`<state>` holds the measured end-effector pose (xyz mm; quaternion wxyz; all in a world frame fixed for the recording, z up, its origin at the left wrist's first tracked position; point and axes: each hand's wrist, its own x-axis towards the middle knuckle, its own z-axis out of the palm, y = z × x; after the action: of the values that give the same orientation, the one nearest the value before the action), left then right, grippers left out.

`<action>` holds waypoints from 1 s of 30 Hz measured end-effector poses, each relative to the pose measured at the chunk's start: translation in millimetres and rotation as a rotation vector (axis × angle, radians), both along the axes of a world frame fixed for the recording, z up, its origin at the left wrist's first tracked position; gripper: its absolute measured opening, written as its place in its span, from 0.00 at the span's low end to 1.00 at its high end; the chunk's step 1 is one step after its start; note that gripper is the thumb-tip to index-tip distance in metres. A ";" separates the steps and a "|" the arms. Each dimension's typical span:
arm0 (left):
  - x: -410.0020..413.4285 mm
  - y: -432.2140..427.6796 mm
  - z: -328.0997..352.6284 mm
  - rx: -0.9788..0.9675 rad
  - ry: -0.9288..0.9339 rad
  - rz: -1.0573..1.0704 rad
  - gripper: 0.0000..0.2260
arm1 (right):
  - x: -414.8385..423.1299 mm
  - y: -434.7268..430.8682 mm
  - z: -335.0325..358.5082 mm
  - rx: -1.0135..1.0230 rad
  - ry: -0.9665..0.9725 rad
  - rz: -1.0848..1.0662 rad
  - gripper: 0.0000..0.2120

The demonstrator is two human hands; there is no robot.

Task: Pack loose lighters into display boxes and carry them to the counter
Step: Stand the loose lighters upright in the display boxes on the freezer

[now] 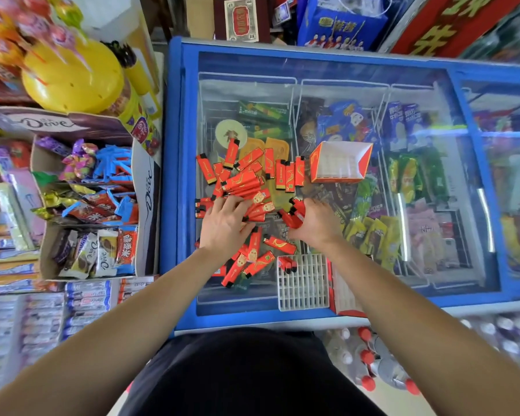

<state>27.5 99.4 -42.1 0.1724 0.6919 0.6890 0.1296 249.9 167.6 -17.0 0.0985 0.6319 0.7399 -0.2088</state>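
And there lay the lighters (243,182), dozens of them, red with black caps, strewn in a loose heap across the glass top of the freezer (327,66), some crossed over one another. The left hand (224,225) was down flat on the near side of the heap, fingers spread and fairly straight, pressing on several at once and gripping none that showed. The right hand (311,221) was the busy one, fingers curled round a small bunch of lighters whose ends poked out past the thumb. Nearer the body sat the white grid tray (305,283), nearly all its cells bare, with a couple of lighters stood in its far-left corner. Beyond the heap an empty display box (339,163) lay tipped on its side. The lighters looked light, stiff and smooth-sided, apt to skate on glass and slip out of a crowded fist, so a few at a time seemed wise. The sensible hold was across the flat faces at mid-body, caps all one way, so each could drop straight into a cell. A filled box, being thin card, would likely want support from underneath.
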 end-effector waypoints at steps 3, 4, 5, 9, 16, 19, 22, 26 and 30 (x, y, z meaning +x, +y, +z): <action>7.4 6.3 3.9 -0.007 0.005 0.038 0.22 | 5.9 2.6 -1.0 -0.056 0.083 -0.119 0.21; 8.3 8.0 3.9 -0.005 0.003 0.045 0.21 | 7.7 3.0 -1.3 -0.078 0.099 -0.138 0.19; 8.6 9.0 2.9 0.001 -0.003 0.047 0.20 | 9.4 3.6 -1.9 -0.096 0.115 -0.157 0.18; 7.7 8.7 -0.7 0.042 -0.090 0.044 0.13 | 19.7 4.4 -3.6 -0.138 0.233 -0.282 0.15; 12.2 10.1 8.9 -0.014 -0.328 0.105 0.10 | 31.7 -1.3 0.9 -0.280 0.571 -0.512 0.14; 20.5 12.3 14.2 -0.047 -0.412 0.113 0.12 | 33.8 -3.6 -1.4 -0.343 0.735 -0.652 0.12; 30.8 16.8 17.6 -0.078 -0.458 0.088 0.13 | 35.7 -6.6 -4.5 -0.389 0.864 -0.772 0.12; 43.1 26.6 15.9 -0.087 -0.411 -0.026 0.13 | 40.1 -14.4 -5.2 -0.440 0.947 -0.784 0.16; 55.0 36.6 0.4 -0.058 -0.293 -0.227 0.14 | 45.5 -28.6 10.1 -0.426 1.042 -0.812 0.14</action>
<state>82.5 136.0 -41.8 0.3043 0.7336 0.5775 0.1889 295.5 139.0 -6.9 -0.2335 0.6430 0.3387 -0.6460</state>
